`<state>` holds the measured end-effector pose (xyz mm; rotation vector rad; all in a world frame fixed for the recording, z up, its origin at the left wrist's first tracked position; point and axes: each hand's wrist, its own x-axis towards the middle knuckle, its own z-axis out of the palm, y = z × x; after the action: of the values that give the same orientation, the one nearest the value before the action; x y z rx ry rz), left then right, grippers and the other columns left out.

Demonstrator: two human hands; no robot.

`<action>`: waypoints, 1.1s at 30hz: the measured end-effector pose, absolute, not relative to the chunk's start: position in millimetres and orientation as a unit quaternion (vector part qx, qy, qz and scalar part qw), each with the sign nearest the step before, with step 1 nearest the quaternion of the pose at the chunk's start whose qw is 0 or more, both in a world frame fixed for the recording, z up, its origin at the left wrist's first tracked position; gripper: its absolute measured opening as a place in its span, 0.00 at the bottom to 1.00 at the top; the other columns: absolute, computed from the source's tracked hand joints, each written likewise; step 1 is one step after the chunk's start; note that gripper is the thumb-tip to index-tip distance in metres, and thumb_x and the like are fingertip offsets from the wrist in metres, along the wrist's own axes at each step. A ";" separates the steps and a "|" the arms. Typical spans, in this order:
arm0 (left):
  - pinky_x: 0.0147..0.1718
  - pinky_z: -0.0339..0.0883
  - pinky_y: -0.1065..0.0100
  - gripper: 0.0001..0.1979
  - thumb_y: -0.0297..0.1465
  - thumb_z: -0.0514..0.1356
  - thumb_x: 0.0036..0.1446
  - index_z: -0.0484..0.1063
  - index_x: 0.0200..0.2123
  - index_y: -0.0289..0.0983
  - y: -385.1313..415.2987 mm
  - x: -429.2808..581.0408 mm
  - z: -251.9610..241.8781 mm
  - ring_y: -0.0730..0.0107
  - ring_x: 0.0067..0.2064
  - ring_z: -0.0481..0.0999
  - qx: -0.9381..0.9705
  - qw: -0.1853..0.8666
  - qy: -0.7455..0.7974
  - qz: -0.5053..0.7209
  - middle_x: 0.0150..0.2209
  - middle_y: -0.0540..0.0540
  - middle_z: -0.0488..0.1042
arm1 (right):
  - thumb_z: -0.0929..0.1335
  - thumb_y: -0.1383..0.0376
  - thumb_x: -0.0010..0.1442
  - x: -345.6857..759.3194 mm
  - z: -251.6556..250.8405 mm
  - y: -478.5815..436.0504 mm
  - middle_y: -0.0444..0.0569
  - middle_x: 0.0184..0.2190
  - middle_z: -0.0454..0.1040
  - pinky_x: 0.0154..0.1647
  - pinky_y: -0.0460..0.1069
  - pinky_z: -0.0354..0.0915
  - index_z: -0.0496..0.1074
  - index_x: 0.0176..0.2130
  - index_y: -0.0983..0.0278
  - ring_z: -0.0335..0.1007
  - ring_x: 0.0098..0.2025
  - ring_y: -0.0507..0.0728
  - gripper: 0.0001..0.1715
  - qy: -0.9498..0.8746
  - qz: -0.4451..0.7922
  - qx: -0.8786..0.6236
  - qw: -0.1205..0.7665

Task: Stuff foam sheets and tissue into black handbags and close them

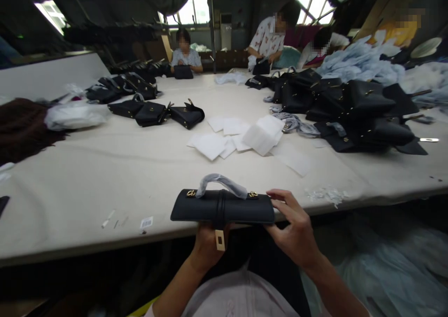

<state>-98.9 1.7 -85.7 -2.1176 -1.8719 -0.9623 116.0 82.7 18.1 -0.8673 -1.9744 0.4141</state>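
Observation:
A black handbag (pixel 245 208) is at the table's front edge, its top and flap facing me. Its arched handle (pixel 222 179) is wrapped in clear plastic and joined by gold fittings. From the strap at the front hangs a gold clasp plate (pixel 220 240). My right hand (pixel 294 228) grips the bag's right end, fingers on top and thumb below. Beneath the flap, my left hand (pixel 206 249) is closed on the bag's front, with its fingers mostly hidden behind the leather.
White foam sheets (pixel 264 135) lie mid-table. Black handbags are piled at right (pixel 367 98), with more bags (pixel 150 114) at left. Light-blue wrapping (pixel 364 60) is heaped beyond. Several people sit or stand across the table (pixel 87 168). A barcode label (pixel 146 222) lies near the edge.

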 end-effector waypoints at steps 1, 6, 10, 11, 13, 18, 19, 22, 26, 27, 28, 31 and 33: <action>0.45 0.68 0.50 0.06 0.28 0.57 0.59 0.73 0.39 0.39 4.7 -97.7 -74.3 0.54 0.42 0.74 -0.709 0.091 -0.620 -0.324 0.35 0.42 0.73 | 0.69 0.67 0.57 114.1 20.0 87.8 0.58 0.49 0.70 0.50 0.57 0.67 0.73 0.41 0.64 0.67 0.51 0.63 0.09 -0.805 0.160 -0.340 0.460; 0.53 0.61 0.49 0.05 0.26 0.57 0.59 0.70 0.37 0.38 20.9 -89.0 -23.2 0.54 0.52 0.68 -0.751 0.081 -0.592 -0.282 0.51 0.41 0.70 | 0.68 0.67 0.63 94.3 33.1 125.9 0.50 0.48 0.75 0.56 0.56 0.64 0.75 0.43 0.62 0.68 0.50 0.58 0.08 -0.841 0.123 -0.217 0.480; 0.47 0.63 0.54 0.05 0.23 0.56 0.57 0.69 0.33 0.39 27.7 -79.6 -15.5 0.57 0.49 0.70 -0.759 0.063 -0.601 -0.240 0.46 0.44 0.72 | 0.64 0.64 0.66 71.7 28.6 184.4 0.46 0.44 0.77 0.51 0.50 0.66 0.78 0.43 0.58 0.72 0.45 0.55 0.12 -0.819 0.210 -0.275 0.458; 0.46 0.63 0.56 0.06 0.23 0.56 0.56 0.69 0.33 0.39 29.6 -78.5 -17.6 0.58 0.48 0.70 -0.763 0.069 -0.598 -0.236 0.45 0.44 0.72 | 0.65 0.64 0.65 65.7 21.5 202.0 0.45 0.43 0.77 0.52 0.50 0.65 0.79 0.43 0.57 0.72 0.46 0.56 0.12 -0.809 0.255 -0.310 0.430; 0.44 0.63 0.58 0.06 0.23 0.56 0.56 0.70 0.33 0.40 35.5 -79.3 -23.8 0.59 0.46 0.71 -0.771 0.098 -0.583 -0.239 0.42 0.45 0.73 | 0.69 0.67 0.59 54.8 0.3 235.8 0.44 0.38 0.79 0.52 0.51 0.65 0.81 0.37 0.55 0.73 0.45 0.58 0.09 -0.789 0.340 -0.368 0.355; 0.47 0.61 0.60 0.05 0.23 0.56 0.59 0.69 0.37 0.39 63.0 -86.6 -30.1 0.62 0.44 0.72 -0.747 0.164 -0.575 -0.288 0.39 0.46 0.75 | 0.73 0.70 0.45 47.5 -69.6 274.6 0.44 0.21 0.77 0.35 0.49 0.70 0.80 0.24 0.60 0.76 0.29 0.60 0.05 -0.762 0.437 -0.395 0.268; 0.46 0.62 0.60 0.05 0.23 0.56 0.59 0.69 0.37 0.39 67.4 -86.1 -28.5 0.63 0.43 0.72 -0.746 0.159 -0.578 -0.289 0.38 0.46 0.74 | 0.72 0.68 0.47 50.4 -81.1 272.3 0.45 0.24 0.78 0.35 0.49 0.70 0.81 0.26 0.60 0.77 0.31 0.60 0.05 -0.757 0.451 -0.393 0.264; 0.46 0.62 0.60 0.05 0.23 0.55 0.60 0.68 0.36 0.38 72.1 -80.3 -22.8 0.64 0.42 0.72 -0.744 0.130 -0.588 -0.289 0.38 0.46 0.74 | 0.69 0.64 0.53 62.8 -103.1 257.4 0.45 0.32 0.80 0.40 0.50 0.70 0.81 0.35 0.60 0.77 0.37 0.60 0.10 -0.742 0.478 -0.388 0.265; 0.50 0.61 0.58 0.05 0.22 0.54 0.61 0.66 0.37 0.37 67.0 -73.5 -26.1 0.62 0.47 0.71 -0.714 0.101 -0.617 -0.314 0.42 0.44 0.73 | 0.68 0.60 0.56 72.2 -105.7 248.8 0.47 0.35 0.80 0.43 0.52 0.70 0.81 0.37 0.60 0.76 0.40 0.61 0.12 -0.738 0.481 -0.398 0.257; 0.50 0.61 0.57 0.06 0.22 0.54 0.61 0.66 0.40 0.37 65.8 -73.6 -28.7 0.62 0.48 0.71 -0.705 0.098 -0.624 -0.321 0.43 0.43 0.73 | 0.69 0.60 0.55 72.8 -101.9 250.5 0.47 0.34 0.80 0.43 0.52 0.70 0.81 0.35 0.60 0.76 0.39 0.61 0.11 -0.742 0.474 -0.401 0.254; 0.50 0.62 0.57 0.08 0.23 0.54 0.61 0.66 0.44 0.36 65.2 -74.5 -31.3 0.61 0.48 0.71 -0.697 0.095 -0.632 -0.326 0.44 0.42 0.73 | 0.70 0.60 0.55 73.0 -96.2 253.7 0.47 0.34 0.80 0.43 0.53 0.70 0.81 0.35 0.60 0.76 0.38 0.61 0.10 -0.748 0.462 -0.404 0.251; 0.50 0.64 0.56 0.19 0.25 0.56 0.60 0.62 0.55 0.36 67.8 -80.8 -35.7 0.59 0.49 0.72 -0.690 0.095 -0.641 -0.322 0.46 0.41 0.73 | 0.71 0.59 0.54 74.1 -68.0 274.8 0.50 0.40 0.78 0.47 0.54 0.68 0.79 0.40 0.61 0.73 0.43 0.62 0.14 -0.772 0.389 -0.412 0.287; 0.50 0.64 0.55 0.21 0.25 0.56 0.59 0.61 0.57 0.37 71.7 -85.3 -34.2 0.58 0.48 0.72 -0.702 0.103 -0.630 -0.316 0.46 0.41 0.74 | 0.71 0.59 0.55 76.4 -43.8 298.6 0.54 0.50 0.72 0.55 0.56 0.63 0.76 0.48 0.62 0.67 0.52 0.63 0.21 -0.796 0.246 -0.431 0.347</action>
<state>-85.3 71.7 -34.2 -2.0717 -1.8586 -0.9333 76.4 298.6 -43.8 -1.1177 -2.0632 0.6392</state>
